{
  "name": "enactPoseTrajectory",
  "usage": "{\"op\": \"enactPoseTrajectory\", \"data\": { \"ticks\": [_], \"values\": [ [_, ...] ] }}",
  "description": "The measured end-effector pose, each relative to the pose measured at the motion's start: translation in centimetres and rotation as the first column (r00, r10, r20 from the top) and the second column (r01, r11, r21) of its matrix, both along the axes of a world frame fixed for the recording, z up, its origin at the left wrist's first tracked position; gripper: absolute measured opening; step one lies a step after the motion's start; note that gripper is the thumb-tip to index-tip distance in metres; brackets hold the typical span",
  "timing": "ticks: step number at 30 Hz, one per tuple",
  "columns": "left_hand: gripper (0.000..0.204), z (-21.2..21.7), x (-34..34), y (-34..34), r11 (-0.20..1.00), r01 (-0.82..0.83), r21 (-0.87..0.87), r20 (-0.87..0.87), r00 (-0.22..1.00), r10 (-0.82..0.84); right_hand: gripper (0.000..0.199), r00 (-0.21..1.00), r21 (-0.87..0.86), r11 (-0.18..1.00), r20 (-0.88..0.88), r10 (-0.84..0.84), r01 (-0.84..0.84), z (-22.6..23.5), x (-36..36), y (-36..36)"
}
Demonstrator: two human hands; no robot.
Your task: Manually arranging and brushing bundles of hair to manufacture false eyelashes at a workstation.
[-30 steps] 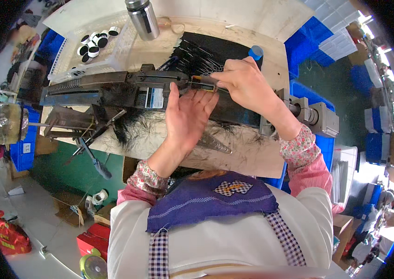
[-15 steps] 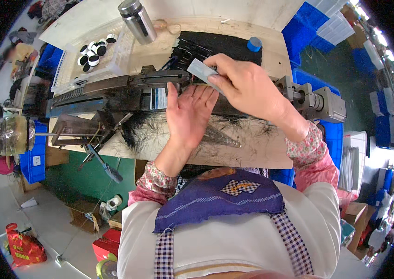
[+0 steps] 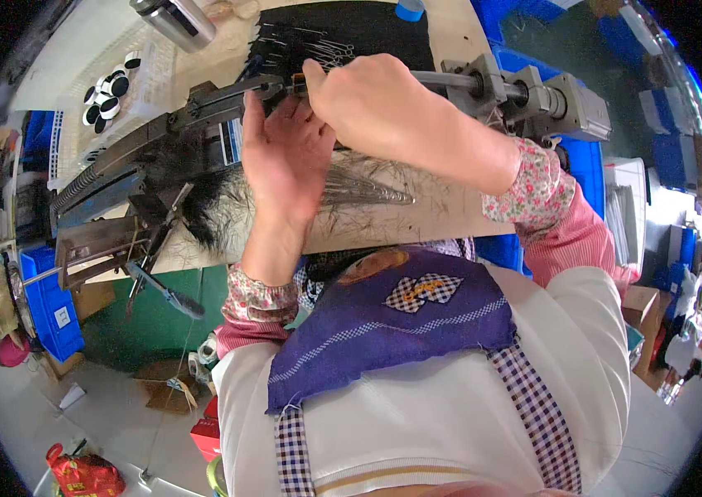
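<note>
A long dark metal machine (image 3: 160, 137) lies across the wooden bench (image 3: 442, 219), with a tuft of black hair (image 3: 202, 195) hanging from it. My left hand (image 3: 285, 161) is flat and upright, its fingertips resting against the machine's bar and holding nothing. My right hand (image 3: 376, 103) reaches across just above it. Its fingers are pinched on a small dark-and-yellow piece (image 3: 296, 82) at the bar, and most of that piece is hidden by them. A fan of thin metal tines (image 3: 363, 192) lies on the bench below both hands.
A grey motor block (image 3: 571, 103) ends the machine at the right. Behind it are a black mat with pins (image 3: 351, 33), a steel flask (image 3: 173, 21) and a white tray of black-and-white discs (image 3: 111, 87). A hand tool (image 3: 164, 290) overhangs the bench's front edge, and blue bins (image 3: 44, 302) stand at the left.
My right hand has come down from holding a flat grey strip above the machine and now pinches at the bar. My left hand has slid up to the bar.
</note>
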State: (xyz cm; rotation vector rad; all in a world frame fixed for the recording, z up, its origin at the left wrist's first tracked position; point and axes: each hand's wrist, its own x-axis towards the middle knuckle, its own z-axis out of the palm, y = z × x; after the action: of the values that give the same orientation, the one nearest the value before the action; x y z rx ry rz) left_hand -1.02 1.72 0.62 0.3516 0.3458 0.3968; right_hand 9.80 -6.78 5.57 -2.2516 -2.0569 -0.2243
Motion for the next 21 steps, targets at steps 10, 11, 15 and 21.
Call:
{"op": "enactPoseTrajectory", "data": {
  "ticks": [10, 11, 15, 21],
  "values": [
    [0.023, -3.4, 1.5, -3.9, 0.977, -0.199, 0.076, -0.04, 0.978, 0.202, 0.026, 0.887, -0.124, 0.984, -0.429, -0.171, 0.13, -9.8, 0.0, -9.3],
    [0.023, -4.1, 2.0, -4.4, 0.976, -0.205, 0.069, -0.037, 0.978, 0.207, 0.024, 0.9, -0.105, 0.986, -0.404, -0.164, 0.132, -11.8, 0.2, -9.1],
    [0.035, -3.3, 0.7, -5.6, 0.987, -0.145, 0.071, -0.288, 0.944, 0.159, 0.019, 0.941, -0.184, 0.981, -0.32, -0.114, 0.056, -15.8, 0.8, -7.5],
    [0.04, -2.7, -12.0, -3.1, 0.258, -0.106, 0.96, -0.008, 0.914, 0.406, 0.025, 0.825, -0.122, 0.985, -0.539, -0.168, 0.121, -11.2, 0.3, -8.4]
  ]
}}
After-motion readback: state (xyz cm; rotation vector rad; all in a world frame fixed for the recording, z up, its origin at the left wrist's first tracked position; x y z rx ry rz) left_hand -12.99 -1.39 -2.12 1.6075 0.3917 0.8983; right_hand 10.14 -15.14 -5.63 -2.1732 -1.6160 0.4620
